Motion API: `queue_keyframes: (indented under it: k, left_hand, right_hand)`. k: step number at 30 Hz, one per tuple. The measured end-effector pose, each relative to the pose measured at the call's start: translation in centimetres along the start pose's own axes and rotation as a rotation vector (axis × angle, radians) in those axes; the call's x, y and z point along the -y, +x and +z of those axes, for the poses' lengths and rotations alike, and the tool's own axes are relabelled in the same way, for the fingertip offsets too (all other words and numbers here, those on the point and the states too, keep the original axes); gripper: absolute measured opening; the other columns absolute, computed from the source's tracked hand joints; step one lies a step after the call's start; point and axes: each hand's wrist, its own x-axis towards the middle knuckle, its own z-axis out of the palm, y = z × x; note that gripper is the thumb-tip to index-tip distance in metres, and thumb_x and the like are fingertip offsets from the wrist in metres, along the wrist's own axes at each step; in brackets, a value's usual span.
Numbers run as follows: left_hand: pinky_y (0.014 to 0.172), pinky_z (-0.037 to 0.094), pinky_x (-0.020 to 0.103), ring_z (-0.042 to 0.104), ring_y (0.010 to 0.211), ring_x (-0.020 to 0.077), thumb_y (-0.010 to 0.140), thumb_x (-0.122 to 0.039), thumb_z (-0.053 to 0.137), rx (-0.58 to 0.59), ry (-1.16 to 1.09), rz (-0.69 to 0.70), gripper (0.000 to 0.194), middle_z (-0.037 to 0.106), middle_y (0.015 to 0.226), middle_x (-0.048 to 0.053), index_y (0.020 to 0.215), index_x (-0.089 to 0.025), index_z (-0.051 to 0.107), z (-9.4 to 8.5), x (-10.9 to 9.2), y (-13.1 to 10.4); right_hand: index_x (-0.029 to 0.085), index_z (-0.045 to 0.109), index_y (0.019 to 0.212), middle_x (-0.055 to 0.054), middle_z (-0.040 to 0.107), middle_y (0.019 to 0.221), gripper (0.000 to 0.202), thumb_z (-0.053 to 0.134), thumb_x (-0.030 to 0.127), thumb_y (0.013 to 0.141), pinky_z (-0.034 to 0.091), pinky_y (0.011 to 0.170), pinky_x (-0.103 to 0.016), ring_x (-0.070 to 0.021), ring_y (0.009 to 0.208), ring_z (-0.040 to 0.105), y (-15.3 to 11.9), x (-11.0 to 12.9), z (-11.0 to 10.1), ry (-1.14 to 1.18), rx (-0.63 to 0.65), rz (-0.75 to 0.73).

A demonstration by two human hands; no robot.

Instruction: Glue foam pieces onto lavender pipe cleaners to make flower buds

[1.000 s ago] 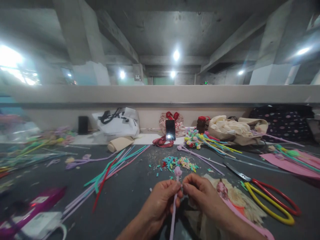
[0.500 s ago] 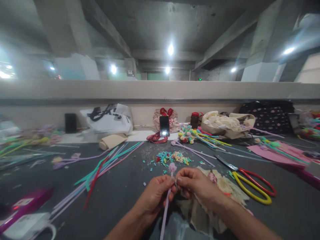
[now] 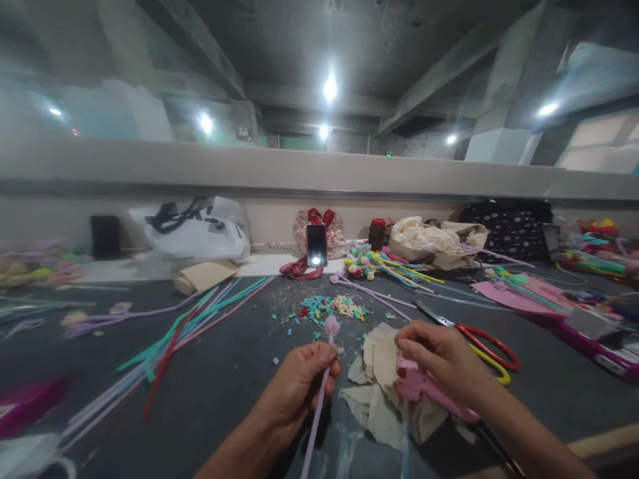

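My left hand pinches a thin lilac stem just below its small lilac bud. A small pale lilac piece shows beside those fingertips. On the right, my right hand is curled over a pink glue gun, its fingers closed at the gun's upper part; the palm side is hidden. Under the gun lie crumpled beige cloth pieces. Small cut bits in teal, yellow and red are scattered beyond my hands.
Scissors with red and yellow handles lie at the right. Coloured strips spread across the left. Behind are a phone, a bundle of stems, a white bag and a cream cloth bag.
My right hand has left the lilac stem and moved right to the glue gun, which now shows more. My left hand still holds the stem. The view has turned slightly right.
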Motion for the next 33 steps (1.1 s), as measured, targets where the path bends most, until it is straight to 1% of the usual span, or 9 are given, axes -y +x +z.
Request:
queue_keyframes:
  k: [4, 7, 9, 13, 17, 21, 25, 30, 33]
  left_hand:
    - [0.028, 0.015, 0.014, 0.03, 0.024, 0.0013, 0.07, -0.04, 0.054, 0.023, 0.08, -0.009, 0.029, 0.051, 0.037, -0.003, 0.059, -0.012, 0.053, 0.2, -0.2, 0.0]
    - [0.027, 0.015, 0.014, 0.034, 0.024, 0.0014, 0.071, -0.039, 0.053, 0.056, 0.129, 0.004, 0.029, 0.06, 0.048, 0.003, 0.062, -0.011, 0.054, 1.7, -0.5, 0.2]
    - [0.027, 0.014, 0.014, 0.033, 0.023, 0.0011, 0.071, -0.04, 0.05, 0.087, 0.194, -0.004, 0.03, 0.063, 0.052, 0.006, 0.064, -0.011, 0.055, 3.1, -0.5, 0.6]
    - [0.027, 0.017, 0.014, 0.035, 0.022, 0.0033, 0.069, -0.039, 0.05, 0.075, 0.357, -0.022, 0.029, 0.059, 0.04, 0.003, 0.063, -0.011, 0.055, 5.7, 0.4, 2.2]
    - [0.025, 0.021, 0.015, 0.044, 0.026, 0.0079, 0.065, -0.033, 0.051, 0.045, 0.415, -0.044, 0.02, 0.061, 0.044, 0.003, 0.062, -0.013, 0.053, 6.0, 2.0, 3.5]
    - [0.025, 0.021, 0.016, 0.037, 0.022, 0.0066, 0.068, -0.033, 0.047, 0.014, 0.457, -0.066, 0.019, 0.059, 0.04, 0.001, 0.065, -0.015, 0.052, 5.6, 2.6, 3.7]
    - [0.025, 0.02, 0.015, 0.032, 0.02, 0.0052, 0.068, -0.032, 0.046, 0.008, 0.488, -0.073, 0.018, 0.059, 0.038, 0.0, 0.066, -0.015, 0.052, 5.7, 2.5, 3.6]
    - [0.025, 0.02, 0.016, 0.032, 0.02, 0.0056, 0.067, -0.033, 0.046, 0.018, 0.499, -0.046, 0.02, 0.058, 0.037, 0.0, 0.066, -0.014, 0.053, 5.6, 2.7, 3.7]
    - [0.026, 0.02, 0.016, 0.032, 0.02, 0.0057, 0.066, -0.033, 0.047, 0.016, 0.498, -0.03, 0.02, 0.058, 0.037, 0.0, 0.064, -0.014, 0.053, 5.4, 2.9, 3.8]
  right_hand:
    - [0.02, 0.056, 0.073, 0.001, 0.056, 0.067, 0.014, 0.045, 0.027, 0.079, 0.036, 0.056, -0.024, -0.0145, 0.061, 0.052, -3.2, -1.6, -0.8, -0.409, -0.053, -0.016]
    - [0.024, 0.056, 0.081, -0.001, 0.058, 0.079, 0.012, 0.053, 0.032, 0.072, 0.038, 0.06, -0.028, -0.0197, 0.072, 0.054, -4.5, -2.9, -0.7, -0.606, -0.075, 0.013]
    - [0.025, 0.055, 0.083, -0.002, 0.058, 0.081, 0.016, 0.055, 0.033, 0.07, 0.038, 0.061, -0.03, -0.0217, 0.074, 0.055, -4.6, -3.6, -0.6, -0.678, -0.081, 0.027]
    - [0.024, 0.054, 0.088, -0.003, 0.056, 0.083, 0.021, 0.055, 0.032, 0.068, 0.038, 0.06, -0.03, -0.0216, 0.072, 0.054, -4.4, -4.1, -0.6, -0.735, -0.062, 0.023]
    - [0.024, 0.056, 0.085, -0.004, 0.053, 0.088, 0.019, 0.053, 0.032, 0.068, 0.037, 0.061, -0.03, -0.0213, 0.075, 0.053, -4.5, -4.1, -0.7, -0.711, -0.039, 0.022]
    - [0.022, 0.057, 0.074, 0.0, 0.052, 0.075, 0.011, 0.055, 0.03, 0.068, 0.037, 0.06, -0.026, -0.0166, 0.067, 0.052, -4.1, -4.6, -1.8, -0.477, -0.01, 0.086]
    - [0.019, 0.059, 0.068, 0.001, 0.054, 0.068, 0.013, 0.056, 0.031, 0.068, 0.036, 0.056, -0.024, -0.0164, 0.065, 0.051, -3.7, -5.6, -4.0, -0.045, 0.009, 0.169]
    - [0.015, 0.062, 0.075, 0.0, 0.06, 0.059, 0.019, 0.06, 0.033, 0.066, 0.034, 0.047, -0.023, -0.0138, 0.05, 0.05, -4.0, -6.8, -5.4, 0.642, -0.158, 0.406]
    - [0.013, 0.062, 0.077, -0.002, 0.061, 0.055, 0.026, 0.062, 0.035, 0.063, 0.033, 0.042, -0.022, -0.012, 0.042, 0.048, -4.0, -7.0, -5.3, 0.76, -0.196, 0.418]
